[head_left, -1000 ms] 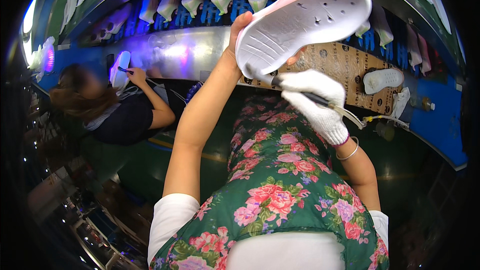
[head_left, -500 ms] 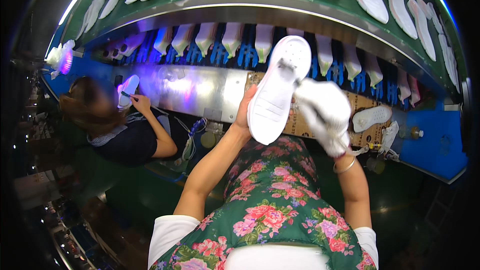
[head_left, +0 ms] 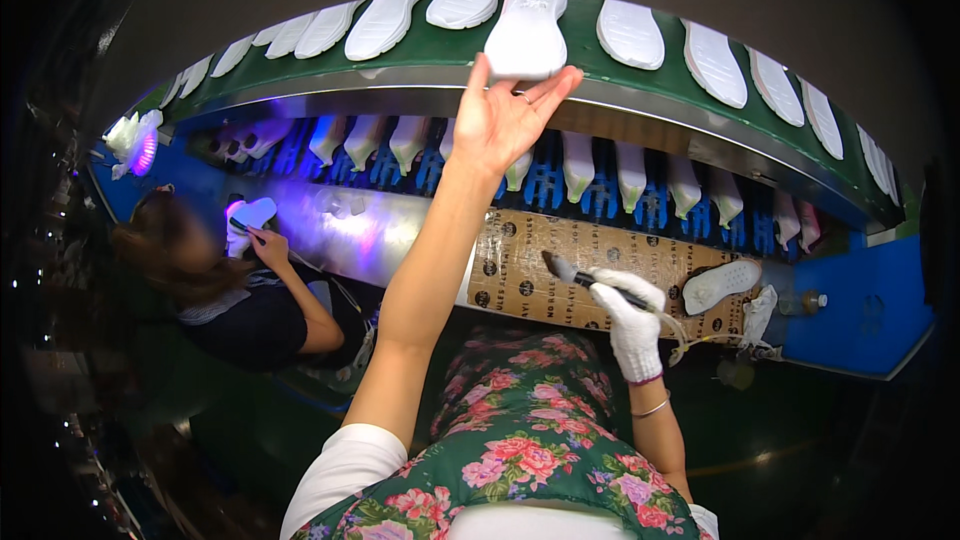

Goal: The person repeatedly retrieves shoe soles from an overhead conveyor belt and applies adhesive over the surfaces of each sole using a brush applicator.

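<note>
A white shoe sole point(head_left: 528, 32) lies at the front edge of the raised green belt point(head_left: 585, 80). Just below its near end, my bare left hand point(head_left: 495, 118) reaches up palm-up, thumb and fingers spread. Its fingertips are close to the sole's rim; whether they touch it I cannot tell. Lower down, my right hand point(head_left: 632, 315) wears a white knitted glove and is closed round the dark handle of a brush point(head_left: 568, 268). The bristles point left over the brown-covered bench point(head_left: 540, 250). A thin pale tube runs beside that hand.
More white soles point(head_left: 632, 35) line the belt on both sides. Another pale sole point(head_left: 720, 285) lies at the bench's right, near a crumpled white cloth point(head_left: 760, 315) and a bottle point(head_left: 803, 302). Shoe uppers point(head_left: 578, 168) hang beneath the belt. A co-worker point(head_left: 260, 290) sits at left with a sole and brush.
My left hand has carried the sole up and away from me onto the belt, and its fingers have spread. My right hand has dropped toward the bench, with the brush now plainly visible.
</note>
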